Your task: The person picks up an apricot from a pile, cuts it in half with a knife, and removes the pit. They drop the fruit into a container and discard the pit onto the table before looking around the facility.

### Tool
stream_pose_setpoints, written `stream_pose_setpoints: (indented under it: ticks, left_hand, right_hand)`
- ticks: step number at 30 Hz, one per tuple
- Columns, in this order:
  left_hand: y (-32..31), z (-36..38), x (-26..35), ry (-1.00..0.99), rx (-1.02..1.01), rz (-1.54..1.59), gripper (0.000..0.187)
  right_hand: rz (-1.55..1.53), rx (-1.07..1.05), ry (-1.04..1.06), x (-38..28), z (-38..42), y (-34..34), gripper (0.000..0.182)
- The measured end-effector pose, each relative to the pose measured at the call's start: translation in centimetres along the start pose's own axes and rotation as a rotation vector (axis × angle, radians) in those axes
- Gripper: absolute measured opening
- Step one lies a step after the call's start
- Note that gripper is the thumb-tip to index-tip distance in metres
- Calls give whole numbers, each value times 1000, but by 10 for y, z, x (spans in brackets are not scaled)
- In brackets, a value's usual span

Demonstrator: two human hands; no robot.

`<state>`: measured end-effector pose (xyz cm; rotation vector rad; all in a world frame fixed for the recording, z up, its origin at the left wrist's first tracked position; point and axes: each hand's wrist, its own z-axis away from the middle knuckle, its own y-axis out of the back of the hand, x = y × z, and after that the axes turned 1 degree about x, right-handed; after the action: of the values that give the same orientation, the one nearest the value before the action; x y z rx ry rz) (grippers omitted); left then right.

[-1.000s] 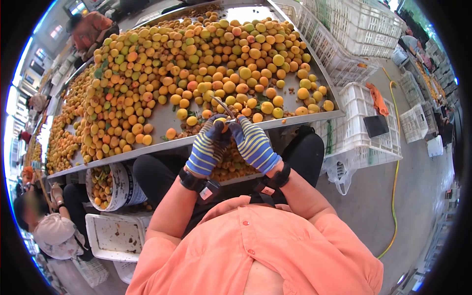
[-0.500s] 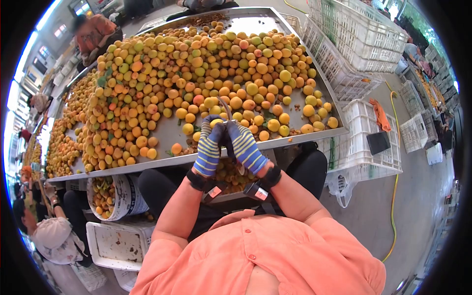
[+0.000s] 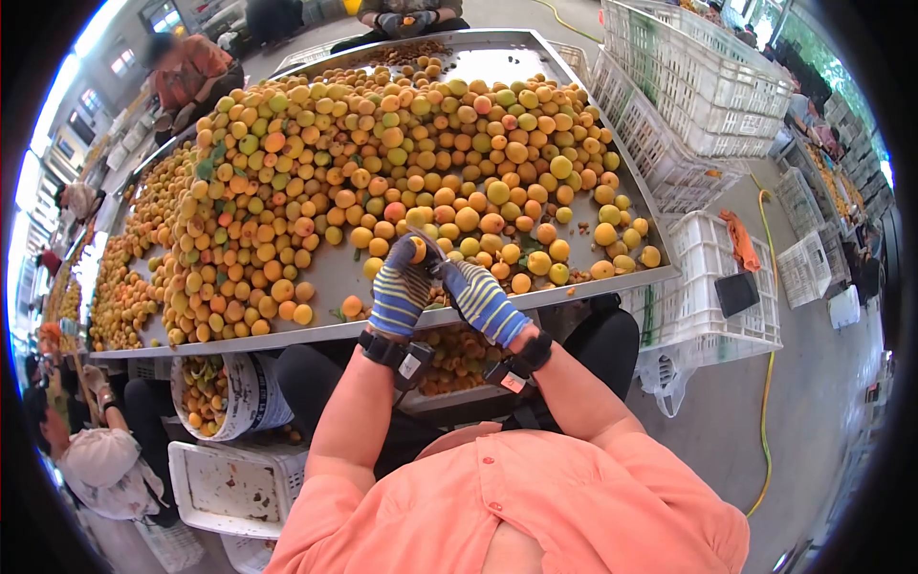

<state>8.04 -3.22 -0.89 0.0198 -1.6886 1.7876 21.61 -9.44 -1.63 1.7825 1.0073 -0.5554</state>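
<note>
Over the near edge of a metal table [image 3: 325, 251] heaped with apricots [image 3: 258, 182], my two hands meet in striped gloves with dark fingers. My left hand [image 3: 400, 290] is closed around an apricot [image 3: 418, 251], whose orange side shows between the fingertips. Held in my right hand [image 3: 481, 298] is a small knife with a curved blade [image 3: 426, 239], which lies against or right beside that fruit. The handle is hidden in the glove. Below the table edge, between my legs, a container of cut apricots [image 3: 451, 359] is partly covered by my forearms.
At lower left stand a white bucket of apricots [image 3: 205, 394] and a stained white tray [image 3: 229, 488]. White crates [image 3: 693, 81] are stacked at the right, with another crate [image 3: 708, 239] carrying an orange cloth [image 3: 739, 239]. A yellow hose [image 3: 768, 402] runs along the floor. Other people sit around the table.
The knife blade has swung from pointing up and away to lying across by the apricot. My hands have turned and moved slightly apart at the wrists. The view has shifted a little.
</note>
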Motion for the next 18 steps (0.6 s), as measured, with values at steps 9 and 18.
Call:
stream_pose_setpoints:
  ticks: [9,18]
  left_hand:
    - [-11,16,-5,42,-198,-173,24]
    - [-19,25,-11,174,-57,-143,40]
  right_hand:
    - [166,-60,-263,-25,22,14,35]
    - [165,-5,-320,-31,29,24,27]
